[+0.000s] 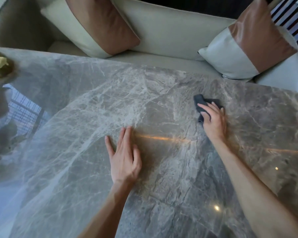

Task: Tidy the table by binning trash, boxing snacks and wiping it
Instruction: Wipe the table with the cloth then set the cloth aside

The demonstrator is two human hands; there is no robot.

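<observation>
My right hand (213, 121) presses flat fingers on the soft, light cloth (199, 100), bunched far right on the surface (162, 186) and best pinned mid-fold, while my left hand (124, 158) rests flat, fingers open.

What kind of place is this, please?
Probably a living room or lounge: a pale sofa with two-tone cushions stands behind a polished marble table.

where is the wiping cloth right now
In the head view the dark cloth lies on the right side of the table, pressed under the right hand, near the edge facing the sofa.
</observation>
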